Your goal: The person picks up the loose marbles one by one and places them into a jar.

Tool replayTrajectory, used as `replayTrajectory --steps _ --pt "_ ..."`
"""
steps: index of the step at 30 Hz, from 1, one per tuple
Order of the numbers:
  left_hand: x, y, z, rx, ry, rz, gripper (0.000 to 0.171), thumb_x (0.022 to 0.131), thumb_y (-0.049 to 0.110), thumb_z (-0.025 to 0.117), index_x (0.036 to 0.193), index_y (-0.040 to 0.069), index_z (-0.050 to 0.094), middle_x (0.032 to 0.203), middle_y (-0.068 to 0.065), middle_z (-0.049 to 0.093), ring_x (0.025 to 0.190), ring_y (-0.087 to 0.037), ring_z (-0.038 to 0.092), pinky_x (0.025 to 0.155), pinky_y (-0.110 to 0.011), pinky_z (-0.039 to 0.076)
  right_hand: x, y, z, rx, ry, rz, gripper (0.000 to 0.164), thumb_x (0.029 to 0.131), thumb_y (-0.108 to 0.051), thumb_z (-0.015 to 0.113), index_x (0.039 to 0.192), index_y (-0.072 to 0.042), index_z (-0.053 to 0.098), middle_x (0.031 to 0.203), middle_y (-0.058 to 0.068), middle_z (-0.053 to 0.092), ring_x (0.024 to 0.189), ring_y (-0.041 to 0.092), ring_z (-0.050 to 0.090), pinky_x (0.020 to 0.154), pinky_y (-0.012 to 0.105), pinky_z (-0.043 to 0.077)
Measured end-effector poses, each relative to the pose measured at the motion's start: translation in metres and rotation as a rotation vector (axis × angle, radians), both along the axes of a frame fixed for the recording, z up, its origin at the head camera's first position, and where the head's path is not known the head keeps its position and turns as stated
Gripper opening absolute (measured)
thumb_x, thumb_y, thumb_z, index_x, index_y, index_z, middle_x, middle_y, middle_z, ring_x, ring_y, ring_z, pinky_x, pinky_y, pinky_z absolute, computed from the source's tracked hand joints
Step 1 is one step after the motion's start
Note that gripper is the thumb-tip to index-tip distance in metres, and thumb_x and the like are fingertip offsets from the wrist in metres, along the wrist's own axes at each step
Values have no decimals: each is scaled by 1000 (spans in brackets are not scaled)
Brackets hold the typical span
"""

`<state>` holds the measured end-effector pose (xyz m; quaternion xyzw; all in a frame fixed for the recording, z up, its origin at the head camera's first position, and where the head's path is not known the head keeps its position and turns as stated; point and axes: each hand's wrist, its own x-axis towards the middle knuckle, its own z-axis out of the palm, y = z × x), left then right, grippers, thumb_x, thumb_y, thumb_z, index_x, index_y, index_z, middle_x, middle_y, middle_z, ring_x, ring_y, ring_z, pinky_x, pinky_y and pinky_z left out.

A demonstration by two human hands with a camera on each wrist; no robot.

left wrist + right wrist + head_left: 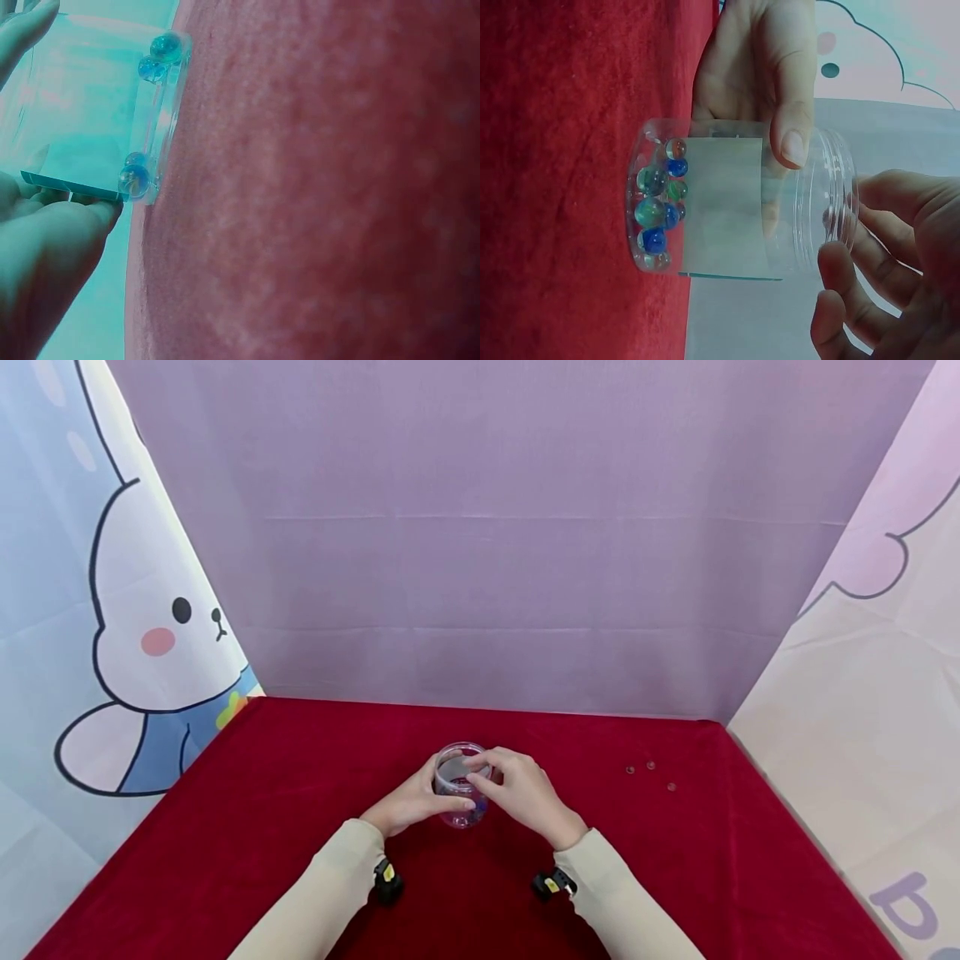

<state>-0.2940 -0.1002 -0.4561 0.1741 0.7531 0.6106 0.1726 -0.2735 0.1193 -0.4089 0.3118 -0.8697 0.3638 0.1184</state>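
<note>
A clear jar [461, 806] with a pale label [724, 206] stands upright on the red cloth. Several glass marbles [651, 212], blue, green and clear, lie at its bottom. My left hand [416, 797] grips the jar from the left, its thumb across the front. At the jar's open mouth is my right hand [525, 789], thumb and index finger apart over the rim. In the right wrist view a small dark round spot shows through the rim beside those fingers; whether it is a marble or a fingertip is unclear. The left wrist view shows marbles [165, 49] near the jar's base.
Three small marbles [651, 766] lie on the red cloth [315, 752] to the right of the jar. A purple curtain [480, 568] closes the back, and printed panels [150, 610] flank both sides.
</note>
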Motion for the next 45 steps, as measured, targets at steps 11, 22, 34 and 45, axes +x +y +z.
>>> replayTrajectory --steps 11,22,34,45 --pt "-2 0 -2 7 -3 12 92 86 27 82 156 21 23 145 -5 44 131 -25 46 107 -49 41 -3 0 0 -58 -91 26 23 94 -18 72 117 -19 74 105 -11 67 79 8 57 67 26 53" --pt "-2 -1 -2 9 -5 10 94 86 26 82 157 19 20 145 -6 44 131 -26 46 107 -49 41 -4 0 -2 -96 -137 28 22 95 -20 72 117 -18 74 109 -9 68 82 11 59 68 27 54" --pt "-3 1 -3 10 -12 12 89 87 24 81 155 22 24 144 -5 45 130 -26 46 106 -48 43 -1 1 1 -26 -13 -52 25 91 -23 77 115 -16 75 98 -6 65 73 9 54 58 25 50" --pt "-3 1 -3 -14 -1 21 91 84 29 83 155 22 26 144 -7 46 130 -25 45 106 -52 40 -2 20 7 16 31 -133 23 91 -19 77 113 -18 75 103 -7 66 68 7 53 55 25 49"
